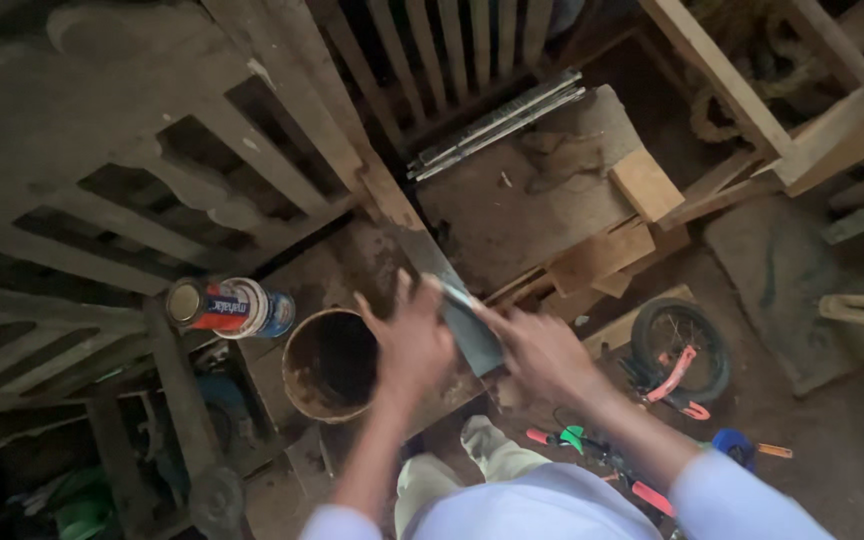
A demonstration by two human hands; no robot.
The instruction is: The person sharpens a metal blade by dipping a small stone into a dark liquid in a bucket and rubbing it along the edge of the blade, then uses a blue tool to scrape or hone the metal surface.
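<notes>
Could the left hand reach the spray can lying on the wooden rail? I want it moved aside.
Probably yes: the left hand is on the flat blade, the spray can lies to its left, with only the open bucket between.

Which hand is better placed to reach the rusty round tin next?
Probably the left hand: it sits right beside the rusty tin. The right hand is on the far side of the flat grey piece both hands grip.
</notes>
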